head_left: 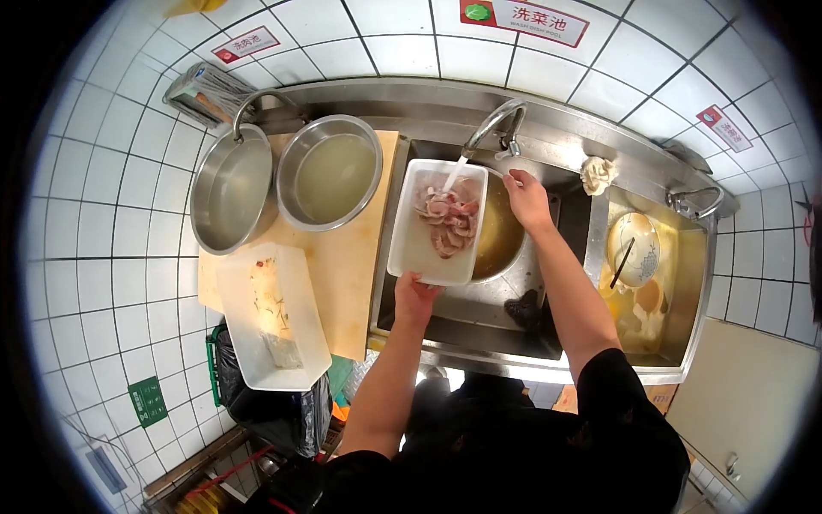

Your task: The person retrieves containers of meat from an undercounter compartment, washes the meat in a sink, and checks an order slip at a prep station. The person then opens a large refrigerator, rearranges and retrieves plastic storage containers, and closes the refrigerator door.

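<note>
My left hand (416, 295) is closed on the near edge of a white plastic tub (399, 248). Slices of raw pinkish meat (449, 224) lie in cloudy water in the tub. A stream of water falls into it from the curved faucet (492, 124). Partly under the tub, a round steel basin (507, 242) with yellowish liquid rests in the sink (479, 307). My right hand (529, 201) is at the far right side, fingers bent together by the basin's rim and the tub's corner. What those fingers grip is not clear.
Left, two steel basins of cloudy water (233, 193) (330, 176) stand on a wooden board (351, 283) beside a stained white bin (274, 317). Right, another sink (676, 343) holds a patterned plate (635, 244). A crumpled cloth (598, 175) lies on the back ledge.
</note>
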Motion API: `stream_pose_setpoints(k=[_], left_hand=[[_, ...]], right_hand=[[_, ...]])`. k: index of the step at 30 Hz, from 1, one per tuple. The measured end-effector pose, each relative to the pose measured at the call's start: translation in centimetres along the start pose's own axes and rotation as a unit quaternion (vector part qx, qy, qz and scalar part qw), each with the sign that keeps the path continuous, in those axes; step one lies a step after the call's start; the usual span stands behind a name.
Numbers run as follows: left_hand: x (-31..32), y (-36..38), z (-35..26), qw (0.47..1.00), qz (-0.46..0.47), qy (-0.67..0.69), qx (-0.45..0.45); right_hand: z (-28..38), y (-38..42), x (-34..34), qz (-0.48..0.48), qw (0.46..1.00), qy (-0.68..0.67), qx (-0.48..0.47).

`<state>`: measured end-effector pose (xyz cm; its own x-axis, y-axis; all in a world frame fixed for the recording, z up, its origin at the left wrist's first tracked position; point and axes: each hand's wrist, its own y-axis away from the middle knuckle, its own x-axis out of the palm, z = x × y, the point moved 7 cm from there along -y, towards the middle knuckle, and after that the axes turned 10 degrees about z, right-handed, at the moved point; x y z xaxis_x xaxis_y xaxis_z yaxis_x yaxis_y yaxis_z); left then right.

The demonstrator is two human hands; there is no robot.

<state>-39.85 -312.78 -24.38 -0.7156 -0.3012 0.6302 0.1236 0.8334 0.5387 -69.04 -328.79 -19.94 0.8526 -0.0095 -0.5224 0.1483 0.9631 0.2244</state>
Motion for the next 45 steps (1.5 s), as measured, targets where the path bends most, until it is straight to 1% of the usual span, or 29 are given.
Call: stream_pose_setpoints(k=[8,9,11,12,14,17,18,19,20,21,22,23,24,25,28,31,33,35,36,37,38,39,40,41,42,43,44,45], left_hand=[[-1.1,-0.4,0.8,1.000,-0.015,0.011,0.000],[-1.0,-0.4,0.8,1.000,-0.014,0.012,0.000],[-0.7,-0.4,0.6,1.000,-0.005,0.017,0.005],[-0.5,-0.4,0.4,1.000,-0.002,0.020,0.009],[-0.5,-0.4,0.3,1.000,-0.004,0.005,0.013],[-0.6,-0.3,0.2,1.000,0.000,0.002,0.016],[-0.7,-0.2,0.1,1.000,0.000,0.004,0.019],[-1.2,-0.4,0.3,0.999,0.024,0.007,0.025],[-1.8,-0.4,0.4,1.000,0.013,0.007,0.027],[-2.3,-0.4,0.5,1.000,0.003,0.008,0.029],[-2.7,-0.3,0.6,0.999,-0.006,0.010,0.030],[-2.9,0.0,0.6,1.000,-0.002,0.013,0.027],[-3.2,0.2,0.7,1.000,0.003,0.018,0.022],[-3.3,0.5,0.7,1.000,0.011,0.021,0.017],[-2.3,2.7,-0.1,0.997,0.028,0.062,0.019],[-1.0,7.1,-2.1,0.995,0.056,0.082,0.026],[-2.2,10.2,-2.6,0.995,0.056,0.087,0.008],[-2.4,14.5,-4.7,0.992,0.049,0.112,0.029],[-2.1,17.1,-6.2,0.991,0.044,0.123,0.038],[-2.3,19.7,-7.8,0.991,0.032,0.115,0.052],[-2.4,22.4,-9.5,0.992,0.020,0.106,0.065],[-2.6,25.2,-11.4,0.993,-0.012,0.085,0.079],[-2.9,27.9,-13.3,0.993,-0.044,0.063,0.092],[-2.9,30.6,-15.4,0.987,-0.070,0.052,0.138],[-3.6,33.2,-17.2,0.978,-0.095,0.039,0.181],[-5.5,35.7,-18.6,0.968,-0.121,0.032,0.220],[-7.2,38.1,-20.0,0.955,-0.144,0.025,0.260],[-7.9,40.1,-21.4,0.946,-0.149,0.024,0.286]], right_hand=[[-1.7,-0.2,0.8,0.018,0.998,-0.040,0.047],[-3.2,-0.9,1.6,0.027,0.990,-0.118,0.070],[-5.4,-2.7,3.0,0.045,0.955,-0.272,0.114],[-6.0,-3.3,3.5,0.043,0.926,-0.351,0.133],[-6.6,-4.6,4.9,0.043,0.847,-0.502,0.169],[-6.6,-6.6,6.5,0.034,0.739,-0.635,0.223],[-8.8,-8.9,7.1,0.073,0.723,-0.663,0.178],[-10.6,-11.1,8.3,0.114,0.702,-0.690,0.133],[-7.9,-10.0,6.6,0.099,0.690,-0.706,0.126],[-7.5,-9.9,6.2,0.086,0.598,-0.780,0.165],[-6.5,-9.5,5.2,0.084,0.483,-0.857,0.160],[-6.5,-9.1,3.7,0.038,0.416,-0.898,0.142],[-6.2,-8.7,2.7,0.024,0.353,-0.928,0.114],[-6.3,-8.2,2.3,0.047,0.313,-0.945,0.084],[-6.9,-6.3,2.5,-0.011,0.476,-0.879,0.040],[-10.5,-5.2,5.7,0.017,0.636,-0.755,0.159],[-12.8,-3.3,8.4,0.017,0.721,-0.650,0.240],[-14.1,-2.2,12.0,0.141,0.811,-0.550,0.140],[-11.9,0.1,14.2,0.101,0.819,-0.536,0.177],[-9.3,3.3,15.5,0.105,0.830,-0.511,0.200],[-5.2,6.3,16.6,0.186,0.903,-0.343,0.182],[-3.3,8.8,19.5,0.224,0.881,-0.381,0.170],[-1.2,11.3,22.7,0.275,0.863,-0.379,0.188],[4.1,14.3,24.1,0.329,0.889,-0.293,0.127],[7.2,17.1,26.9,0.367,0.879,-0.278,0.125],[13.0,20.2,27.7,0.414,0.897,-0.144,-0.054],[15.1,22.8,30.2,0.457,0.840,-0.286,0.057],[18.6,24.7,31.1,0.485,0.845,-0.217,0.058]])
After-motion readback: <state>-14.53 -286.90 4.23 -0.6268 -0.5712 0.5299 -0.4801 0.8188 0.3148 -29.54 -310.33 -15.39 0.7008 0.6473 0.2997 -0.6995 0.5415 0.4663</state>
